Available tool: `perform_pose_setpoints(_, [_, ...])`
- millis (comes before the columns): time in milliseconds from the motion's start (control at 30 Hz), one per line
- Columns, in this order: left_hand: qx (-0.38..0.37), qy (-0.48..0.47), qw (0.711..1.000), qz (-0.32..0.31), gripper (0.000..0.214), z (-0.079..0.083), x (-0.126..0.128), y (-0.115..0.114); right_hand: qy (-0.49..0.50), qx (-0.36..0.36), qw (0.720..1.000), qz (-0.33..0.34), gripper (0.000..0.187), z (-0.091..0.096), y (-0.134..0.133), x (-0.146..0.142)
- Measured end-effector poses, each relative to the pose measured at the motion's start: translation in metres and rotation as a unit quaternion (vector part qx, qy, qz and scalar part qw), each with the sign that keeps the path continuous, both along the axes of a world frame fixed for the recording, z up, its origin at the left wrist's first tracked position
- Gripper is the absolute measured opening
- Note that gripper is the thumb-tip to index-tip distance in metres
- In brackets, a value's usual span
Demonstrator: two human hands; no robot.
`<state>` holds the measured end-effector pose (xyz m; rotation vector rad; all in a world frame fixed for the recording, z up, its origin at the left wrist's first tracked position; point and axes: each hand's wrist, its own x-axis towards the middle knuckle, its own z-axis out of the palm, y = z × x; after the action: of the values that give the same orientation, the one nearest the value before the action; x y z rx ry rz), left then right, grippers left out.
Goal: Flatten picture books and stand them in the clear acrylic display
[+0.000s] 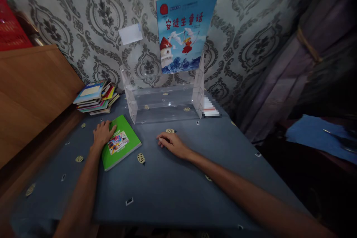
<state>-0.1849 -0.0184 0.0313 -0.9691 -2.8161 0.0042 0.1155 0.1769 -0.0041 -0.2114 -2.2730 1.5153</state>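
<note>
My left hand [103, 134] lies over the left side of a green book [125, 145], its fingers spread and the thumb on the cover. The book is closed and flat on the table, with a colourful picture on its front. My right hand [174, 145] rests on the tablecloth to the right of the book, apart from it. Its fingers are loosely bent, and nothing shows in them. Behind both hands stands a clear plastic rack [164, 102]. A blue picture book [181, 33] with red Chinese characters stands upright at the rack's upper right.
A pile of books [96, 98] lies at the back left, beside a wooden panel [36, 93]. The dark blue tablecloth [164, 189] has pineapple prints. Patterned wallpaper [106, 7] is behind. To the right hang a tied curtain [290, 81] and, lower, a light blue cloth [318, 135].
</note>
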Motion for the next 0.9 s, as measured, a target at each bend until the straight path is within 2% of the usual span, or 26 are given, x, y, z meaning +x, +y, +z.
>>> perform_pose_setpoints(300, [-0.002,-0.002,1.000,-0.003,0.054,0.006,0.023,0.001,0.007,0.000,1.000,0.003,0.018,-0.001,0.000,-0.001])
perform_pose_setpoints(533, [-0.020,0.001,1.000,-0.011,0.055,0.014,0.050,-0.001,0.018,-0.032,0.999,-0.014,0.019,-0.002,0.001,0.001])
perform_pose_setpoints(700, [-0.049,0.012,0.999,-0.021,0.053,0.019,0.070,-0.004,0.029,-0.090,0.994,-0.060,0.027,-0.004,0.013,0.006])
perform_pose_setpoints(900, [-0.065,0.009,0.996,-0.054,0.048,0.024,0.099,-0.009,0.054,-0.132,0.980,-0.139,0.034,-0.008,0.044,0.023])
